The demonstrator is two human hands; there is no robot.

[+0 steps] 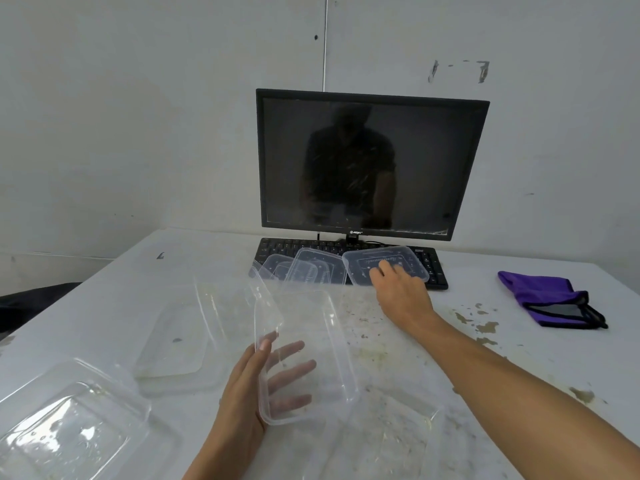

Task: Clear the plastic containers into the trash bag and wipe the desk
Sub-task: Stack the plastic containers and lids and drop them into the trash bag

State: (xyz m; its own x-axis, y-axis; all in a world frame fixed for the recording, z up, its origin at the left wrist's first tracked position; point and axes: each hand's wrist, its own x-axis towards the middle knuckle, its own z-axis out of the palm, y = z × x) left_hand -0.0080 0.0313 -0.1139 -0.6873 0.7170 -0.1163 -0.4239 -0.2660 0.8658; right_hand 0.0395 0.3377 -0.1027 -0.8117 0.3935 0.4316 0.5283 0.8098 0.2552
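Observation:
My left hand [252, 382] grips a clear rectangular plastic container [311, 327] by its near rim, holding it tilted above the desk [485, 368]. My right hand [398, 289] reaches toward the keyboard [431, 268], its fingers resting on a clear lid [384, 263] that lies on the keys. Two more clear lids [311, 268] lean on the keyboard's left half. Another clear container [180, 337] sits on the desk left of centre, and one more [69, 420] lies at the near left corner. A purple cloth [547, 296] lies at the right.
A dark monitor [370, 164] stands behind the keyboard against the white wall. The desk surface carries brownish stains and crumbs around the centre and right. Something black [31, 299] shows beyond the desk's left edge.

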